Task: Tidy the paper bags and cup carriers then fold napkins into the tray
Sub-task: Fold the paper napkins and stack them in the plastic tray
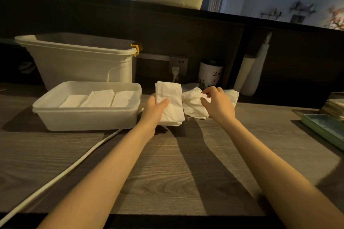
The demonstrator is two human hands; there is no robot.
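A white plastic tray (87,117) stands on the wooden counter at the left, with three stacks of folded white napkins (98,98) inside it. My left hand (155,110) grips a folded stack of napkins (171,104), held upright just right of the tray, thumb across its front. My right hand (216,103) pinches the top of a loose, crumpled pile of napkins (193,105) lying on the counter beside that stack.
A large white bin (80,57) with a yellow clip stands behind the tray. A white cable (61,174) runs from the wall socket (177,65) across the counter. A printed canister (210,73) and white rolls (255,72) stand at the back. A green tray (323,129) sits far right.
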